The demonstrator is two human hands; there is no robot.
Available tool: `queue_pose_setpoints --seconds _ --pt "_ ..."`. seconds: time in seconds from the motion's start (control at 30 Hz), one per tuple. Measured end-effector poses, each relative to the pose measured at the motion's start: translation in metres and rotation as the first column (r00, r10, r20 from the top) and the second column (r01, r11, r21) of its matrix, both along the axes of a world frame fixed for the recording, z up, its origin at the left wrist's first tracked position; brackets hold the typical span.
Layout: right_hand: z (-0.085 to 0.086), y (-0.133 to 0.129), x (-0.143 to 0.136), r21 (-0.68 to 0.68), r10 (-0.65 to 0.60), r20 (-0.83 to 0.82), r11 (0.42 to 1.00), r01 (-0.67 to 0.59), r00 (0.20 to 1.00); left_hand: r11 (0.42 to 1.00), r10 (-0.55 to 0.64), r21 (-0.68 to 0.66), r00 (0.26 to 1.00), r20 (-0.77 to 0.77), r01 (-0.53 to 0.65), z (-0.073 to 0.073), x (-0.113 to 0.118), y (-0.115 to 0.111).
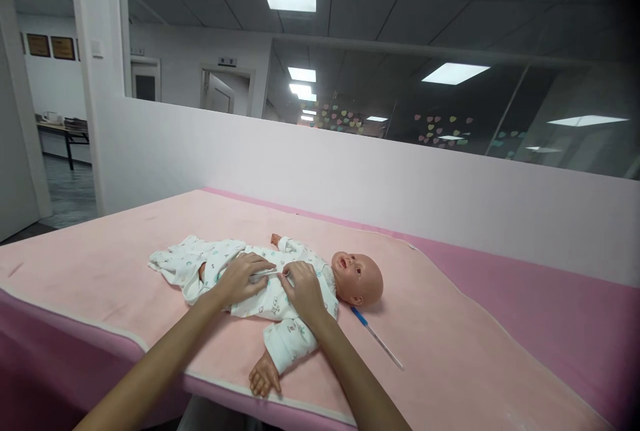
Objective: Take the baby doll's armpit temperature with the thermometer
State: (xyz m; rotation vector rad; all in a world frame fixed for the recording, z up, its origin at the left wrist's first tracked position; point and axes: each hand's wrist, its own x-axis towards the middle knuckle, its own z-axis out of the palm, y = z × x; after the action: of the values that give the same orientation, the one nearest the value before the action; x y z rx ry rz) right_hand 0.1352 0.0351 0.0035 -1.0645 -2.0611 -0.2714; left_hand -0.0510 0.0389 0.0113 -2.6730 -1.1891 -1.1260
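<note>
A baby doll (pixel 357 277) lies on its back on the pink padded table, its head to the right. It wears white printed baby clothes (pixel 270 301). Over the doll's belly, my left hand (pixel 246 277) is closed with its fingertips on a thin white strip (pixel 273 273). My right hand (pixel 303 287) pinches near the other end of that strip, resting against the doll's chest. Whether the strip is a tie of the clothes or a separate thing, I cannot tell. Beside the doll's head lies a slim clear tube with a blue cap (pixel 377 337).
The pink table cover (pixel 450 351) has a pale edge along the near side. Behind the table stands a white low wall (pixel 300 164) with a window above it. An open doorway (pixel 60 117) is at the far left.
</note>
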Motion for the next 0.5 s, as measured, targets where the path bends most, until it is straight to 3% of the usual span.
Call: queue_pose_setpoints --seconds 0.5 --pt "-0.0009 0.0004 0.0001 0.039 -0.007 0.0 0.999 0.007 1.0 0.991 -0.044 -0.123 0.994 0.099 0.056 -0.0008 -0.0004 0.006"
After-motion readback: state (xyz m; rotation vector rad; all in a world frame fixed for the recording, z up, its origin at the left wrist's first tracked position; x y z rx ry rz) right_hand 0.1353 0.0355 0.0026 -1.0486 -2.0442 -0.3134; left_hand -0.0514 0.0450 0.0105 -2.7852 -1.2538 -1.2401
